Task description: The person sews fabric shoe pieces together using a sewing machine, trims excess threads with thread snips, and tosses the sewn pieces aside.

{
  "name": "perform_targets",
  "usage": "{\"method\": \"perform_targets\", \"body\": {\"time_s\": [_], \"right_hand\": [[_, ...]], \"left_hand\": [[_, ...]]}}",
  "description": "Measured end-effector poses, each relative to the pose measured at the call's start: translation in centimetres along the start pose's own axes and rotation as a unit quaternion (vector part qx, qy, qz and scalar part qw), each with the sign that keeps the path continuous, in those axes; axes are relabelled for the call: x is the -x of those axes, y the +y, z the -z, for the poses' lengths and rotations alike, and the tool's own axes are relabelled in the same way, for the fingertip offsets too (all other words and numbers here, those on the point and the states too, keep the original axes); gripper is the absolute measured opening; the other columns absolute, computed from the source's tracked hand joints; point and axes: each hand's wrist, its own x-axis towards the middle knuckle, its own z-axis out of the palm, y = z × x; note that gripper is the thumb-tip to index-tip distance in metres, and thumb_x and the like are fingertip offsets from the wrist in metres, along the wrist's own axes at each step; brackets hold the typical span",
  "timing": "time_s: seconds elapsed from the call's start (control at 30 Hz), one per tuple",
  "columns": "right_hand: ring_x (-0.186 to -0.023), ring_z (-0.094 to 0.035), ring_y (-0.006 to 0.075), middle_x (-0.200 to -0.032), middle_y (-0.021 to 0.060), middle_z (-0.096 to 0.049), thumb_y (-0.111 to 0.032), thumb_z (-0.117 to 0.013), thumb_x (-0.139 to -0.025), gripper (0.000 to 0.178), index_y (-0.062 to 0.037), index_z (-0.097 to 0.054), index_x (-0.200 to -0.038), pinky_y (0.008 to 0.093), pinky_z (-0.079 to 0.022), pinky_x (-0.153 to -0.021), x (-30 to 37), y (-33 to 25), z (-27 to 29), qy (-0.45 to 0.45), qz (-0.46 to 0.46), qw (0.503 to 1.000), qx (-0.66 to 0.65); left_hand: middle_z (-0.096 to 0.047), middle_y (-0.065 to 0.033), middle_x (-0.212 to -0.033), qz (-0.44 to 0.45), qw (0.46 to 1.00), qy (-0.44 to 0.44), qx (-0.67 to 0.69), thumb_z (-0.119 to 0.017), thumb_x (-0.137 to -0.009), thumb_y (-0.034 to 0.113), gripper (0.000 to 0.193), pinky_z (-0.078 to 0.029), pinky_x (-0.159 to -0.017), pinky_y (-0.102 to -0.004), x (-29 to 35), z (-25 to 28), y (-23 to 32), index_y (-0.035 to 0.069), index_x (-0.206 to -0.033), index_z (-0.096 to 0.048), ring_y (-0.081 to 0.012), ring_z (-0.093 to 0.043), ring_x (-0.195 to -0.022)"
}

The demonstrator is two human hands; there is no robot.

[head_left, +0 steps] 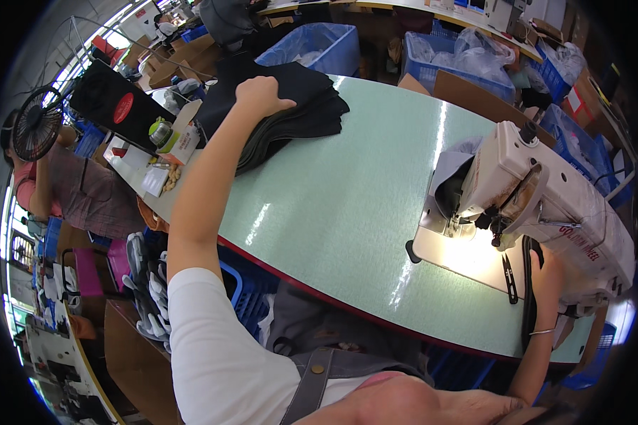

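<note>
A blue plastic crate point(450, 75) holds transparent bags point(475, 48); left hand point(259, 96), thumb spread, touches stacked black cloth point(312, 103), grip unclear; right hand point(548, 273), grip and openness unclear.

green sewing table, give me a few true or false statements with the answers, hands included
1. The left hand is at the pile of flat, dark cloth pieces. True.
2. The slim black thread snips are in the left hand. False: they lie on the pale, lit machine bed.
3. The white sewing machine is at the table's right end. True.
4. The round black fan is right of the machine. False: it is at the picture's far left.
</note>
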Motion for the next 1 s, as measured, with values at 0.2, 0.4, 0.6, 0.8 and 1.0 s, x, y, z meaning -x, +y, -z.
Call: {"method": "perform_targets", "body": {"time_s": [0.2,0.4,0.6,0.8,1.0], "right_hand": [[-0.098,-0.062,0.0375,-0.106,0.0219,-0.065,-0.021,-0.054,-0.091,0.032,0.0007,-0.062,-0.113,0.0436,-0.049,-0.084,0.2,-0.5,-0.8,0.038,0.025,0.997,0.069],[-0.092,-0.061,0.0414,-0.101,0.0240,-0.064,-0.011,-0.052,-0.087,0.031,0.0022,-0.058,-0.114,0.0471,-0.050,-0.079,-0.8,-0.1,-2.6,0.019,0.037,0.995,0.089],[-0.089,-0.064,0.0364,-0.099,0.0217,-0.064,-0.002,-0.052,-0.081,0.030,-0.0008,-0.062,-0.109,0.0441,-0.051,-0.080,0.6,0.5,-1.3,0.107,0.102,0.980,0.133],[-0.084,-0.062,0.0222,-0.087,0.0079,-0.064,-0.012,-0.058,-0.077,0.021,-0.0064,-0.065,-0.097,0.0375,-0.051,-0.075,2.7,-8.4,1.1,0.107,0.443,0.890,0.025],[-0.095,-0.063,0.0215,-0.096,0.0064,-0.065,-0.013,-0.057,-0.080,0.032,-0.0052,-0.065,-0.110,0.0361,-0.051,-0.078,2.3,-11.1,-1.9,0.097,0.444,0.890,0.028]], "left_hand": [[-0.071,-0.0147,-0.097,-0.068,0.989,-0.068,-0.108,-0.069,-0.072,0.028,0.031,-0.056,-0.077,-0.0387,-0.5,1.1,3.3,0.007,-0.094,-0.073,-0.0296,-0.069,-0.092],[-0.069,-0.0192,-0.098,-0.016,0.999,-0.010,-0.044,-0.061,-0.076,0.018,0.026,-0.054,-0.082,-0.0439,-0.7,0.9,0.4,0.006,-0.096,-0.071,-0.0355,-0.067,-0.095],[-0.057,-0.0175,-0.074,-0.095,0.943,0.290,0.134,-0.056,-0.088,0.023,0.020,-0.044,-0.062,-0.0498,4.2,2.0,-2.0,0.004,-0.083,-0.053,-0.0402,-0.058,-0.072],[-0.055,-0.0143,-0.075,-0.345,0.900,-0.048,0.263,-0.063,-0.084,0.015,0.016,-0.047,-0.056,-0.0402,16.9,7.2,9.1,0.002,-0.081,-0.055,-0.0337,-0.058,-0.064],[-0.053,-0.0136,-0.124,-0.578,0.772,-0.016,0.262,-0.069,-0.081,0.024,0.044,-0.044,-0.093,-0.0390,18.1,-1.1,19.1,0.004,-0.118,-0.054,-0.0309,-0.053,-0.114]]}}
